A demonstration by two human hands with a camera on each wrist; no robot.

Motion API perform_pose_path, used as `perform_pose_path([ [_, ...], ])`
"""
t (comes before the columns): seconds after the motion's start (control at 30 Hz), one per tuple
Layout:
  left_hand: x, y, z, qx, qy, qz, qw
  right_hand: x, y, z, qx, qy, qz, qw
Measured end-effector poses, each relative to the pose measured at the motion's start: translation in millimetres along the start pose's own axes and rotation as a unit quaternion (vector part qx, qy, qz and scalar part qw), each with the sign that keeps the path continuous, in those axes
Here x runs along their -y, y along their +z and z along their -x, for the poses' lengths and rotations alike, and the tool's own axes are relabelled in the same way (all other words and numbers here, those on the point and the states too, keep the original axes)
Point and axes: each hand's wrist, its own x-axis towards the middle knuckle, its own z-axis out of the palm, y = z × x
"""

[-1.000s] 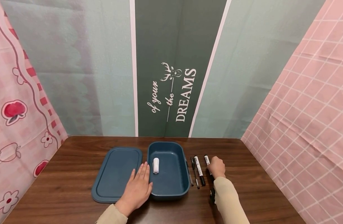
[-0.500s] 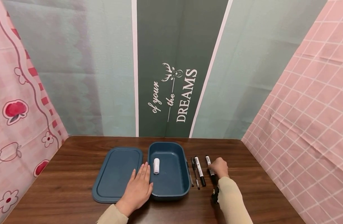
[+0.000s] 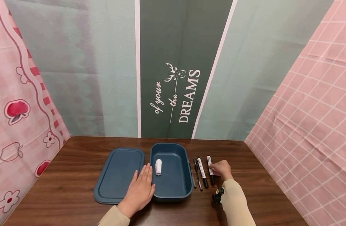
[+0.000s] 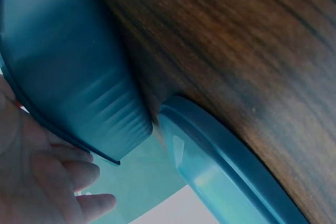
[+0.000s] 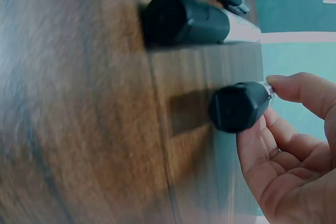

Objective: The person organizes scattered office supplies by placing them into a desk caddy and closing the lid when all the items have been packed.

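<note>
From the head camera we look forward and down, far enough back to take in the whole box at lower centre and the backdrop above. From the left wrist we look close and aslant at the box's outer side, upper left, and the lid, lower right, both shared with the head view. From the right wrist we face the marker nearly end-on, very near, right of centre; the head view shares it, lower right
</note>
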Motion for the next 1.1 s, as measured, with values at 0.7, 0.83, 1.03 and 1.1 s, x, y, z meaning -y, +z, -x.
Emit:
perform_pose_path([
  [0.7,0.3,-0.1,1.4,-0.008,-0.001,0.003,1.0,32,3,6,0.055,-0.001,-0.192,0.98],
  [0.83,0.2,-0.4,1.0,-0.007,-0.001,0.005,1.0,47,6,9,0.059,-0.006,-0.203,0.977],
  [1.03,0.0,0.0,0.7,-0.004,-0.001,0.004,1.0,67,13,11,0.064,-0.007,-0.213,0.975],
  [1.1,0.0,-0.1,0.7,-0.005,-0.001,0.003,1.0,72,16,12,0.067,-0.007,-0.22,0.973],
])
